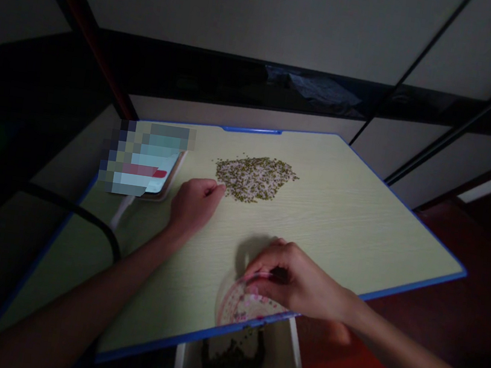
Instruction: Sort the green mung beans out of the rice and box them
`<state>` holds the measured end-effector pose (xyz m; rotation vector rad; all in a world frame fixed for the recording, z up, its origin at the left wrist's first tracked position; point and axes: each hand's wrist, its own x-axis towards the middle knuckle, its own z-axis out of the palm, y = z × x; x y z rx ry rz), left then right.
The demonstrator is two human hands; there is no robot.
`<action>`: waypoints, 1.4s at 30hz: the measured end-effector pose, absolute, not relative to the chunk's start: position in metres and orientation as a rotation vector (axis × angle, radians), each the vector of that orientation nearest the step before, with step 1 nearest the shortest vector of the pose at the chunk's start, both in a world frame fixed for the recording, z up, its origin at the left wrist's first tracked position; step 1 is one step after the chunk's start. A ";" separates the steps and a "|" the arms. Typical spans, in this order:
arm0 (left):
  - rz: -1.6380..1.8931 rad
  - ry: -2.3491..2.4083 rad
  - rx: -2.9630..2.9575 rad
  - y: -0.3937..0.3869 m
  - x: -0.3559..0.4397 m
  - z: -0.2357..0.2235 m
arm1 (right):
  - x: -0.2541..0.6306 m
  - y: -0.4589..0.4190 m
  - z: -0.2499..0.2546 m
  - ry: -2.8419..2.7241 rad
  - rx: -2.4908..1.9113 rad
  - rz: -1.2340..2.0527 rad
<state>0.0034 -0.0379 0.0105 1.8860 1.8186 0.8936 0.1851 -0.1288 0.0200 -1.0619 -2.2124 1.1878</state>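
Note:
My left hand (pixel 197 204) rests on the folding table (pixel 358 224) in a loose fist, its fingertips at the near left edge of a spread pile of small green and pale beans or seeds (pixel 255 179). Whatever it may hold is hidden. Close to the table's front edge, my right hand (pixel 294 276) has its thumb and fingers pinched on the rim of a clear round plastic bowl or lid (pixel 228 303) with pink markings. Some pink and dark specks show through it. It is partly covered by the hand.
On the left lies a lit tablet or phone (pixel 159 178), partly blurred out, with a white cable (pixel 121 212). A white bin (pixel 284 366) holding dark green bits stands below the front edge. Pale cabinet panels (pixel 251 14) rise behind the table.

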 end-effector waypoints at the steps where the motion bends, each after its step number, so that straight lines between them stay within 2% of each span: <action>1: 0.893 1.818 1.886 -0.038 0.003 0.011 | 0.185 -0.130 0.021 -2.226 -1.043 1.187; 5: 0.894 1.818 1.887 -0.038 0.004 0.011 | 0.187 -0.131 0.022 -2.174 -1.015 1.278; 9: 0.893 1.811 1.893 -0.038 0.003 0.011 | 0.194 -0.121 0.023 -1.893 -1.045 1.447; 12: 0.886 1.804 1.894 -0.038 0.003 0.012 | 0.206 -0.102 0.027 -1.711 -1.089 1.444; 16: 0.876 1.798 1.885 -0.038 0.003 0.013 | 0.231 -0.061 0.033 -1.455 -1.184 1.351; 25: 0.863 1.790 1.841 -0.037 0.002 0.013 | 0.304 0.030 0.017 -1.331 -1.195 1.074; 42: 0.826 1.825 1.703 -0.037 0.003 0.020 | 0.316 0.034 0.000 -1.534 -1.329 0.677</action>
